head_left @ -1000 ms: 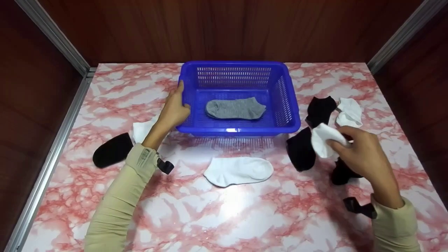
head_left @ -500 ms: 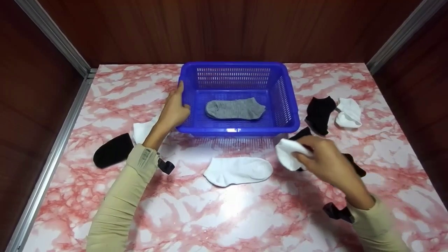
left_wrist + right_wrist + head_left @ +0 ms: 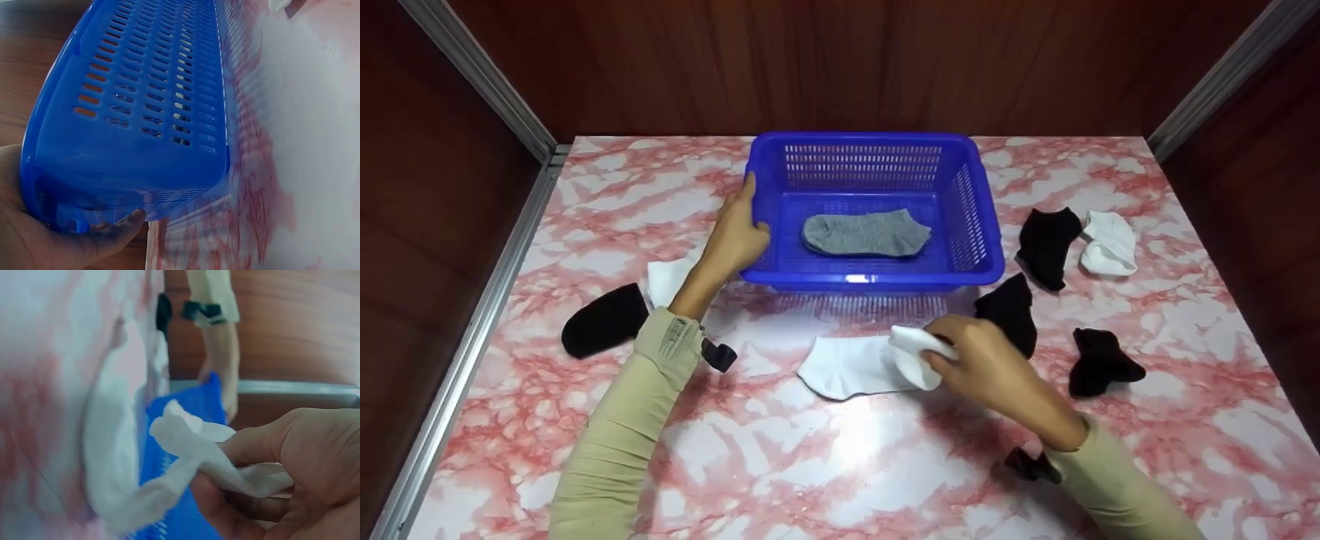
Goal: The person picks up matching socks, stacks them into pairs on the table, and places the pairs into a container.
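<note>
My left hand grips the left rim of a blue plastic basket, thumb over the edge and fingers along the outer side wall in the left wrist view. Inside the basket lies a grey ankle sock. Between thumb and fingers, my right hand pinches a white sock, which hangs bunched and partly folded. In the head view it overlaps the toe end of a second white sock, lying flat in front of the basket.
Right of the basket lie several black socks, one nearest it, and a crumpled white sock. At left are a black sock and a white sock, partly hidden by the left forearm. Wood-patterned panels enclose the marbled table.
My right hand has carried the white sock leftward from the right-hand group to over the flat white sock, uncovering a black sock. The left hand stays on the basket rim.
</note>
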`<action>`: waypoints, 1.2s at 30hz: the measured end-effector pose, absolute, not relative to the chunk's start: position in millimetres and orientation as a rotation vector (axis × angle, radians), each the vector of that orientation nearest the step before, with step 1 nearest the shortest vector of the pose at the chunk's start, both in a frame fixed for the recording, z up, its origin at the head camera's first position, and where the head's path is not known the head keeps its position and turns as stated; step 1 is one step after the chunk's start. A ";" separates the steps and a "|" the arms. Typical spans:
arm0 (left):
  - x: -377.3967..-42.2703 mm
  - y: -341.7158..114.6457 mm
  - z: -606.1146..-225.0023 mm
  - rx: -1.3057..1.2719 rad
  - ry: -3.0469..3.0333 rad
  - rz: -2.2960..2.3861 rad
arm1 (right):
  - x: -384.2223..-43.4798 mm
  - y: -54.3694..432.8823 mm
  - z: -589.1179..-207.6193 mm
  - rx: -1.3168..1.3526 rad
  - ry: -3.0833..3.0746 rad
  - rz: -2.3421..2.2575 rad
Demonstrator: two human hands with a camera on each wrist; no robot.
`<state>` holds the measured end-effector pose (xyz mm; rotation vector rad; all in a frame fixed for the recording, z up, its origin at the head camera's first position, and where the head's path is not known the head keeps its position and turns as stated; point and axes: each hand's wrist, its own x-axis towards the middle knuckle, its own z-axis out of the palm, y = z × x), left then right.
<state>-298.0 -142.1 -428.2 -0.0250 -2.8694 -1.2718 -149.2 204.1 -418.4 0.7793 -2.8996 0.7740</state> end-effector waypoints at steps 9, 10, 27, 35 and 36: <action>-296.3 -141.1 -426.4 0.013 -2.890 -1.281 | -147.6 194.4 -449.6 0.859 -3.088 0.847; -295.9 -141.2 -426.3 0.015 -2.891 -1.277 | -147.5 195.1 -450.0 0.864 -3.103 0.843; -252.6 -135.6 -406.1 -0.186 -2.516 -1.150 | -146.5 232.7 -422.7 0.805 -2.954 0.977; -208.0 -104.1 -411.1 -0.593 -2.070 -0.977 | -151.9 237.3 -427.4 0.732 -2.982 0.964; -202.3 -99.4 -413.1 -0.645 -2.032 -0.959 | -152.3 237.6 -428.5 0.732 -2.982 0.956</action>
